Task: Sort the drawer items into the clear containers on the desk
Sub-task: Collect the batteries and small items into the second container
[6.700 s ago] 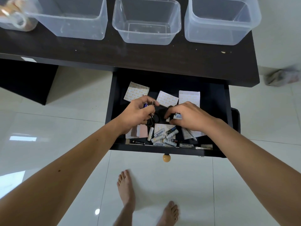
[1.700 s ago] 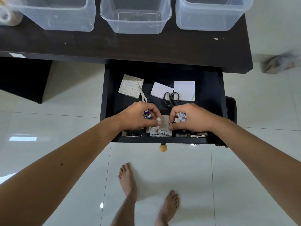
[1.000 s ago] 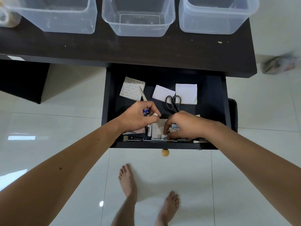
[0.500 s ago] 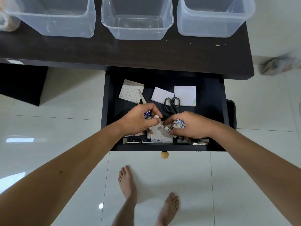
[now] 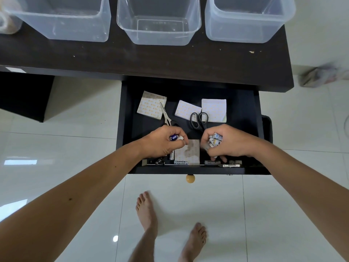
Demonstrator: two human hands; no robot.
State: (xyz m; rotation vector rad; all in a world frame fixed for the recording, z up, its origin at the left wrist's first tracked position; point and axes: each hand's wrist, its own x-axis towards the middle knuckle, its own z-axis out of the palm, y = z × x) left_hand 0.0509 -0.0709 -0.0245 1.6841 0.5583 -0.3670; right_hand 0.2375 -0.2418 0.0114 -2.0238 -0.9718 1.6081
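Observation:
Both hands are low in the open black drawer (image 5: 245,114), near its front. My left hand (image 5: 160,143) is closed around a few batteries (image 5: 174,138), one with a blue label. My right hand (image 5: 224,142) grips a bundle of white batteries (image 5: 215,140). More batteries (image 5: 181,162) lie along the drawer's front wall. Black-handled scissors (image 5: 198,120) and a second pair of scissors (image 5: 166,116) lie behind my hands, among several sticky-note pads (image 5: 151,107). Three clear containers (image 5: 158,21) stand in a row on the dark desk (image 5: 132,59).
A brownish pad (image 5: 188,151) lies between my hands. The drawer's round wooden knob (image 5: 190,178) sticks out toward me. My bare feet (image 5: 147,212) stand on the white tiled floor below. A roll of tape (image 5: 7,19) sits at the desk's far left.
My right hand has gathered more batteries from the drawer's front and lifted slightly with them. My left hand has stayed closed on its batteries, shifting little.

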